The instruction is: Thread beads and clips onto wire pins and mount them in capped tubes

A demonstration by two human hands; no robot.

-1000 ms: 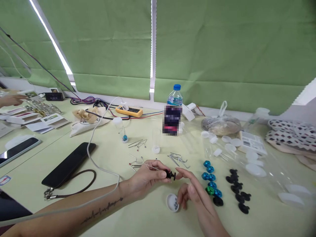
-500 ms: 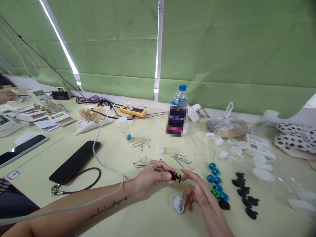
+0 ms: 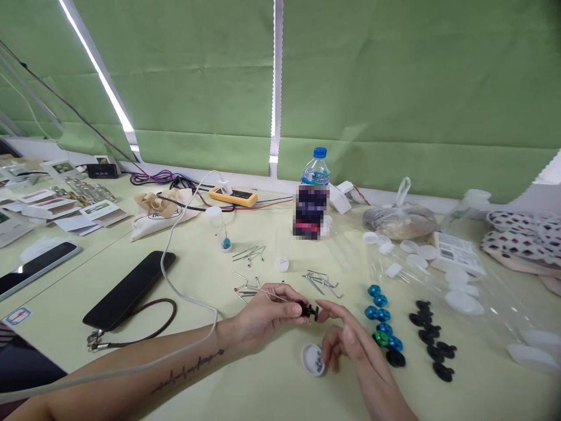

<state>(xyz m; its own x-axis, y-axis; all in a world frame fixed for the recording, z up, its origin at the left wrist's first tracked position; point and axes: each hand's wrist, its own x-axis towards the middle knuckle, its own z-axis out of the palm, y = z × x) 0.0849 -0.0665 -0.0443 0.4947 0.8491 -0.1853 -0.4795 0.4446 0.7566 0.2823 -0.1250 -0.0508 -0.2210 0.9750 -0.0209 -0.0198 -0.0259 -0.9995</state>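
Near the middle of the table, my left hand [image 3: 280,310] pinches a small black part [image 3: 310,311] between thumb and fingers. A thin metal rod [image 3: 275,294] runs back from that part over the hand. My right hand [image 3: 350,345] is just to the right, its index finger stretched out with the tip at the end of the black part; whether it touches, I cannot tell. Its other fingers curl loosely beside a small white cap [image 3: 308,359] that holds several tiny metal pieces. Bent hex keys [image 3: 322,283] lie just beyond my hands.
Blue metal parts [image 3: 380,314], a green one [image 3: 380,338] and black parts [image 3: 432,336] sit at right. Clear tubes and white lids [image 3: 464,301] lie beyond. A bottle [image 3: 315,193] and yellow multimeter [image 3: 236,196] stand behind. A white cable [image 3: 193,298] crosses my left arm; a black phone [image 3: 129,289] lies left.
The whole view has shifted slightly. My hands keep nearly the same pose around the black part. Another person's hand at the far left edge is out of view.
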